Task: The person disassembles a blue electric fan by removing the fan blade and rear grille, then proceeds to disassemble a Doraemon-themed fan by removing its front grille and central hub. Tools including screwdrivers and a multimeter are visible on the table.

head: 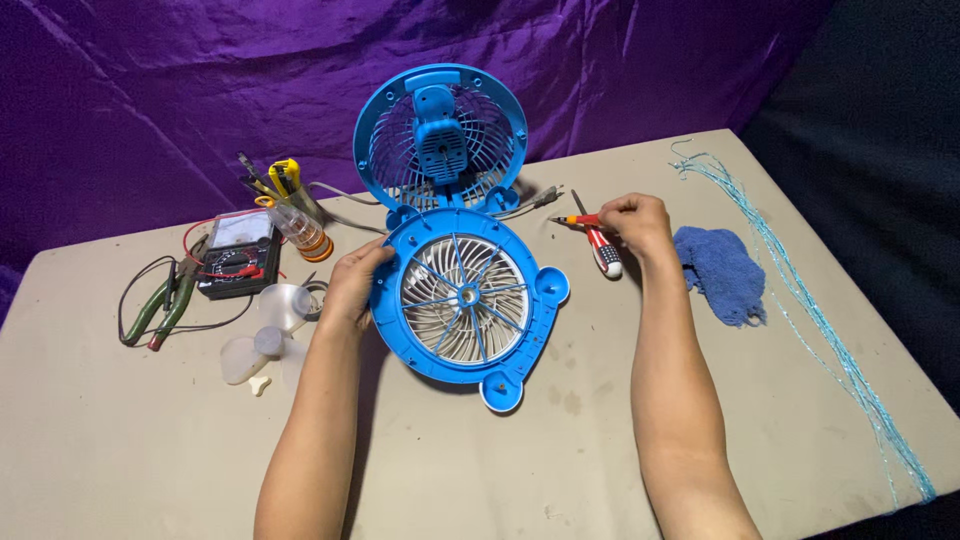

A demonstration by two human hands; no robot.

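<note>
Item: my right hand (632, 220), grip closed on a small orange-handled screwdriver (577, 219), its long axis running leftward toward the fan, tip just short of it. A red-and-white screwdriver (604, 252) lay just beneath that hand.

Item: my left hand (352, 285), fingers clamped on the left rim of the blue front grille (468, 298), which lay flat, left of the right hand and nearer my left. The blue rear housing (441, 138) stood upright behind it.

Item: beige worktop (560, 450) carrying a multimeter (238, 255), green pliers (165, 305), clear fan blade (265, 335), blue cloth (722, 270). Purple drape (150, 90) behind.
</note>
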